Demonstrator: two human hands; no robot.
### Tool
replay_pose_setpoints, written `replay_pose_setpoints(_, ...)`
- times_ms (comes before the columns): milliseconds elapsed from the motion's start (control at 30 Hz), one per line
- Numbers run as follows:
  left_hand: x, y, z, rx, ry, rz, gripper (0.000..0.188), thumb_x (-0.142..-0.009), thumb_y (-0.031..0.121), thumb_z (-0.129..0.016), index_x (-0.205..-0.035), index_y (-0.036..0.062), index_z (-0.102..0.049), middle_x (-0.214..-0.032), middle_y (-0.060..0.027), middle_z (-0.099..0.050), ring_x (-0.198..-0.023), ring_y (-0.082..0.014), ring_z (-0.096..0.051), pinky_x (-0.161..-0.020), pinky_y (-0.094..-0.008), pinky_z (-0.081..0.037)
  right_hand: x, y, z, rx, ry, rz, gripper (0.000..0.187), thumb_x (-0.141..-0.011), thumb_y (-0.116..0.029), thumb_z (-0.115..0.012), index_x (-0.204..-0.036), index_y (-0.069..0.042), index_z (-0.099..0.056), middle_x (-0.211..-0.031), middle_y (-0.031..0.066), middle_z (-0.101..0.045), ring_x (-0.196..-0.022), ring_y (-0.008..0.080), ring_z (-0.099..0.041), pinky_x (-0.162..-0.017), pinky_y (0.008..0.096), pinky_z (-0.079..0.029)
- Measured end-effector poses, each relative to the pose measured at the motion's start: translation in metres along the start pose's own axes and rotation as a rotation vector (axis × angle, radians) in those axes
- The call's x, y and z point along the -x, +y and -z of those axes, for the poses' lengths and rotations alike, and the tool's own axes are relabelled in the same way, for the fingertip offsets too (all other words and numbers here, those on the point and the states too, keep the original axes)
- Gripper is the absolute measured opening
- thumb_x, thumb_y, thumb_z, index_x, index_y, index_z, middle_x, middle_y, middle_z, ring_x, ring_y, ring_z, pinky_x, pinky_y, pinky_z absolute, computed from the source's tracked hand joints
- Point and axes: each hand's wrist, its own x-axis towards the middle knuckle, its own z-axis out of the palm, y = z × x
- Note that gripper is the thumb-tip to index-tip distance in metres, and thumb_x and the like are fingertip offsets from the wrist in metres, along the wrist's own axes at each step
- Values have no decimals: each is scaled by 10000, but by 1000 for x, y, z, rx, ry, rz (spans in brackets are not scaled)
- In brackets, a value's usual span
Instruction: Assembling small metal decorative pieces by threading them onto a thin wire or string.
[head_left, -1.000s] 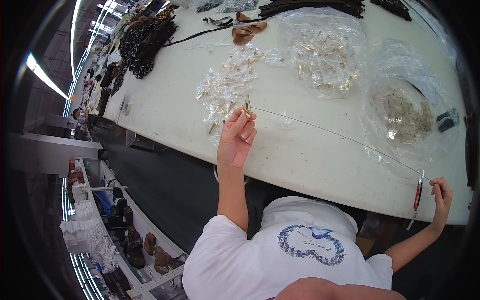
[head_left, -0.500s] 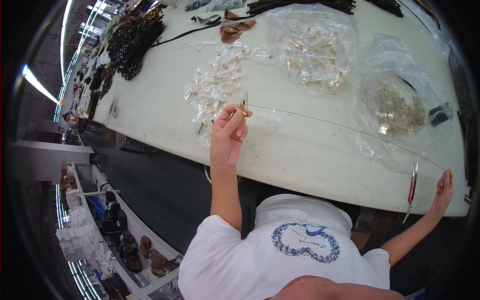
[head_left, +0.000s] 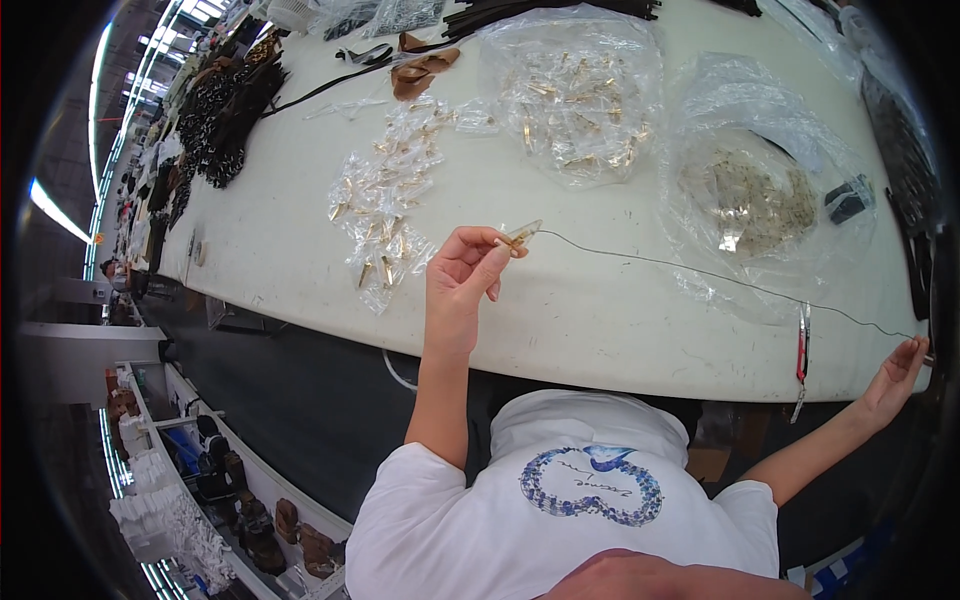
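Head view: one thin wire (head_left: 700, 275) stretched over the white table (head_left: 300, 240), its near end pinched with a small gold clip (head_left: 523, 234) between thumb and fingertips of the left hand (head_left: 462, 285), its far end reaching the right hand (head_left: 895, 370), fingers spread at the table edge, its hold on the wire not discernible. Risk: the clip could slip off the wire if the pinch loosens or the line sags. Nearby: red-handled pliers (head_left: 801, 345) at the edge, clear bags of gold fittings (head_left: 575, 95), a loose heap of wrapped clips (head_left: 385, 200); none blocks the wire.
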Motion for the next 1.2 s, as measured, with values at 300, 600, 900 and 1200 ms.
replay_pose_setpoints(300, 29, -17, -61, 56, -358, 124, 135, -919, 22, -678, -1040, -1, -623, -923, -50, -683, -709, -19, -539, -540, -161, -393, 137, 148, -192, 716, -727, -176, 230, -853, 124, -631, -1030, 6, -718, -949, 94, -673, -835, 158, -692, -731, 248, -550)
replay_pose_setpoints(600, 37, -8, -68, 51, -373, 123, 145, -912, 8, -686, -1040, -15, -621, -917, -37, -667, -705, -15, -528, -572, -154, -381, 160, 166, -202, 673, -753, -249, 192, -839, 103, -661, -977, -14, -726, -932, 86, -691, -835, 159, -699, -735, 263, -577)
replay_pose_setpoints(900, 36, -12, -68, 55, -403, 134, 133, -917, -6, -674, -1035, -16, -613, -920, -39, -665, -760, -26, -562, -658, -166, -409, 162, 167, -204, 760, -814, -101, 213, -795, 85, -686, -933, -68, -738, -884, 50, -705, -795, 170, -691, -655, 274, -534)
replay_pose_setpoints(1200, 34, -12, -68, 40, -398, 155, 120, -927, -6, -659, -1036, -13, -608, -925, -45, -670, -767, -28, -569, -653, -164, -407, 159, 169, -200, 811, -870, -94, 282, -756, 131, -673, -947, -64, -740, -886, 61, -694, -796, 168, -671, -680, 269, -524)
